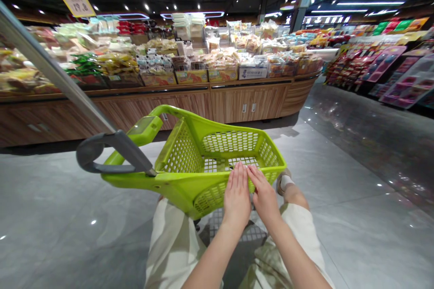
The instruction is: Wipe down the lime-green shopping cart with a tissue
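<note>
Basket (217, 144), lime-green plastic with perforated walls, sits at centre frame on the floor, tilted, its near rim under both hands. Grey pull handle (101, 156) on a metal bar runs off toward the upper left of the frame, untouched, well left of the hands. Left hand (236, 196) lies flat, palm down, fingers straight and together on the basket's near rim; right hand (263, 194) just beside it, same flat pose, the two touching along the index fingers; neither curls round anything. Upper left: a yellow price sign (77, 5) reading 19.8. Wooden display counter (237, 99) spans the middle distance, piled with packaged goods; labels too blurred to read. Right edge: racks with pink and purple packs (396, 76). Floor (356, 189) is glossy grey tile reflecting ceiling spots. Dark ceiling, small lights.
</note>
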{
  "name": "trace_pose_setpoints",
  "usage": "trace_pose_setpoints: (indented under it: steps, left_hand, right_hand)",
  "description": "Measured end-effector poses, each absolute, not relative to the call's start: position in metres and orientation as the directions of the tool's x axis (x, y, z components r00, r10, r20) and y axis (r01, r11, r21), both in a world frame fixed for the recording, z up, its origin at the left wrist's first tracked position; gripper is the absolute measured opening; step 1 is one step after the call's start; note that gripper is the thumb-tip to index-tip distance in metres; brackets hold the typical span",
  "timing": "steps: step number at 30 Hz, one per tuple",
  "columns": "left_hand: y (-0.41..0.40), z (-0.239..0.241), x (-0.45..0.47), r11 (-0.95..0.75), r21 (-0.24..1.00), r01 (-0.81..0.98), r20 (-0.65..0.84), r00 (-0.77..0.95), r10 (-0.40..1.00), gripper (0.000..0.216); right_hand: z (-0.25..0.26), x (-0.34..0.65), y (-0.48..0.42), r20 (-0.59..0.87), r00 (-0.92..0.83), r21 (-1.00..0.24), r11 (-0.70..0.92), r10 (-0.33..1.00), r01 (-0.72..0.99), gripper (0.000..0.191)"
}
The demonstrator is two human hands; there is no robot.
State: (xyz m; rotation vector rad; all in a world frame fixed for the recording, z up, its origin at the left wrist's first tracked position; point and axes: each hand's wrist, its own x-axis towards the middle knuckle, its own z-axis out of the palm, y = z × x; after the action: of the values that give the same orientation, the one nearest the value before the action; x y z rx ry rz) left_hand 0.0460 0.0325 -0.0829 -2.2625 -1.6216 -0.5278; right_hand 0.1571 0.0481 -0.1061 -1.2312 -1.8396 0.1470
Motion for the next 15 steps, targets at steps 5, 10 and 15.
trace_pose_setpoints:
  steps: [5, 10, 15]
  left_hand:
    - [0.031, -0.08, 0.043, -0.338, 0.004, 0.941, 0.469, 0.297, 0.832, 0.072]
    - [0.032, -0.08, 0.043, -0.346, 0.021, 0.938, 0.485, 0.293, 0.824, 0.078]
    - [0.032, -0.084, 0.047, -0.315, -0.008, 0.949, 0.499, 0.277, 0.821, 0.073]
  right_hand:
    - [-0.118, 0.219, 0.061, 0.58, -0.026, -0.568, 0.428, 0.814, 0.703, 0.082]
    - [-0.131, 0.257, 0.075, 0.557, 0.213, -0.621, 0.232, 0.803, 0.748, 0.07]
    - [-0.117, 0.186, 0.06, 0.587, 0.035, -0.552, 0.367, 0.809, 0.749, 0.081]
